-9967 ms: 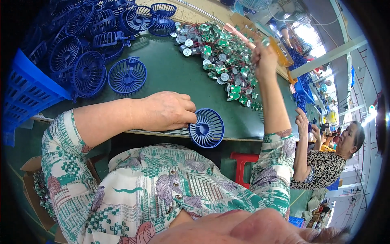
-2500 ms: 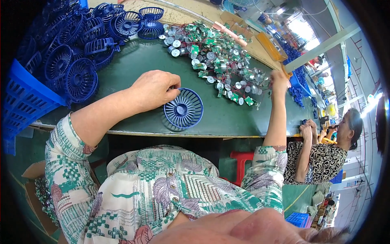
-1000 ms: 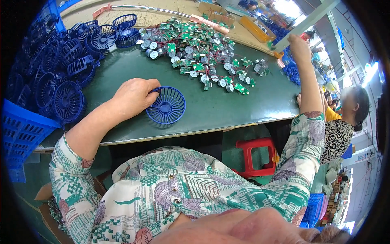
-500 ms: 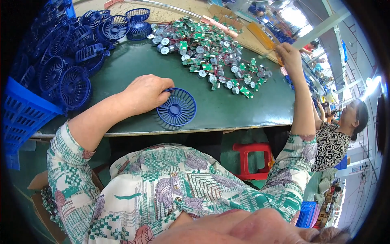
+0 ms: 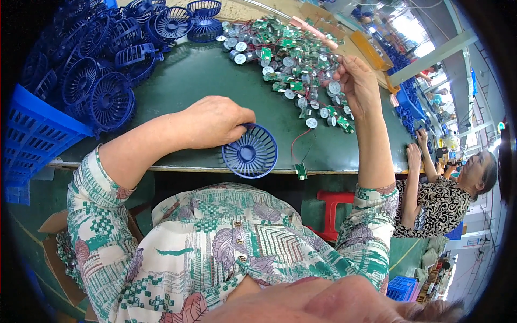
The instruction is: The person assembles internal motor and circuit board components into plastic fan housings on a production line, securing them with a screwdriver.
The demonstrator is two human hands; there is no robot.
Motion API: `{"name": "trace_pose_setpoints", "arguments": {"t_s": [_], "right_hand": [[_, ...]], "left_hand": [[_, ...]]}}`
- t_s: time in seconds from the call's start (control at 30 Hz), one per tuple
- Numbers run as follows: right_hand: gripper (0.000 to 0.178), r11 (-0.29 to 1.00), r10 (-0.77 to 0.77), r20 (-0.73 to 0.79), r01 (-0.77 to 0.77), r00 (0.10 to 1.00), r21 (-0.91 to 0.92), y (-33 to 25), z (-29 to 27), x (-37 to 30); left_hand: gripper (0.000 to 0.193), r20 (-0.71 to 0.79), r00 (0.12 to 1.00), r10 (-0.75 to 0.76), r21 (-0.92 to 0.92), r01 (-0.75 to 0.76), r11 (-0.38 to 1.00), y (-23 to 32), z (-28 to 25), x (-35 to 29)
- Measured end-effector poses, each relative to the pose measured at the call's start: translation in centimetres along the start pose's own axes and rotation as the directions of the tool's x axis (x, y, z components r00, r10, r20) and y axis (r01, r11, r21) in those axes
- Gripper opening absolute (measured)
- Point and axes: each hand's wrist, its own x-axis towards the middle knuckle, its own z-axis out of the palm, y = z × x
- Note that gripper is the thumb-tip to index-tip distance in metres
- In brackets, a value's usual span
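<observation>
My left hand pinches the rim of a round blue slotted fan housing, held tilted at the table's front edge. At the right side of a pile of small motors with green circuit boards, my right hand has its fingers closed together. What they hold, if anything, is too small to make out; a silver motor is right beside the fingertips. Apart from the pile lies one motor, its red wire running to a green circuit board at the front edge.
Many blue fan housings are heaped at the left, by a blue crate. A pink stick and a yellow-orange tray lie behind the motors. A co-worker sits at the right; a red stool stands below the table.
My right hand has moved left from near the yellow-orange tray to the motor pile. One motor with its board now lies apart at the front. The fan housing stays in my left hand.
</observation>
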Motion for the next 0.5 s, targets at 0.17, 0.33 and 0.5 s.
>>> {"name": "trace_pose_setpoints", "arguments": {"t_s": [0.17,0.33,0.5], "right_hand": [[0.011,0.886,-0.171,-0.041,0.135,0.984,-0.444,2.5,4.8,-3.4],[0.016,0.857,-0.101,0.187,0.181,0.977,-0.482,4.9,7.7,-2.5],[0.023,0.585,-0.200,0.427,0.457,0.882,-0.670,6.3,7.8,-2.6]], "left_hand": [[0.021,-0.047,0.999,-0.017,0.087,0.022,0.996,-0.4,-0.2,-0.3],[0.022,0.043,0.998,-0.051,0.076,0.047,0.996,0.2,-1.1,0.1],[0.022,0.010,1.000,0.021,0.059,-0.021,0.998,-0.5,-0.4,-0.1]]}}
